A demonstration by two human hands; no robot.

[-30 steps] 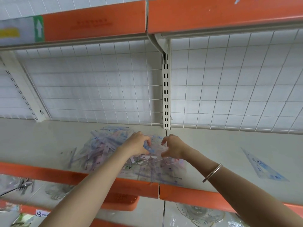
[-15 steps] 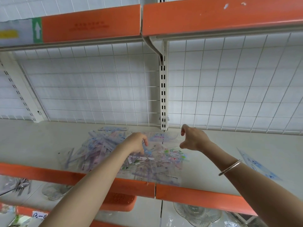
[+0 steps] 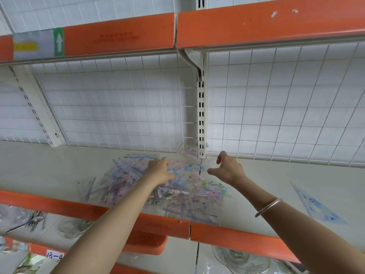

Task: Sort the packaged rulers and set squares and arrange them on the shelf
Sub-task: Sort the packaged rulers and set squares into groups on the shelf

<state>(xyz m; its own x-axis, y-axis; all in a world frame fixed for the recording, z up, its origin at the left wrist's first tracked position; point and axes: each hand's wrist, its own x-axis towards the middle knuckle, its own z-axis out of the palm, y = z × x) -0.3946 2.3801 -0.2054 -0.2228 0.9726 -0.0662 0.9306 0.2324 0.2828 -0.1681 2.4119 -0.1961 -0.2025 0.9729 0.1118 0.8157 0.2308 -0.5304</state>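
Note:
A jumbled pile of packaged rulers and set squares lies in the middle of the white shelf. My left hand rests on top of the pile, its thumb stretched to the right. Just right of it, my right hand pinches the edge of a clear set square and holds it tilted up above the pile's back, near the upright post. One blue-printed set square lies alone on the shelf at the far right.
A wire grid back panel and a slotted upright post close off the rear. An orange-edged shelf hangs overhead. Below the orange front lip are glass dishes and an orange basket.
My right hand has come up off the pile and moved back and right, lifting a clear set square. My left hand has stayed on the pile.

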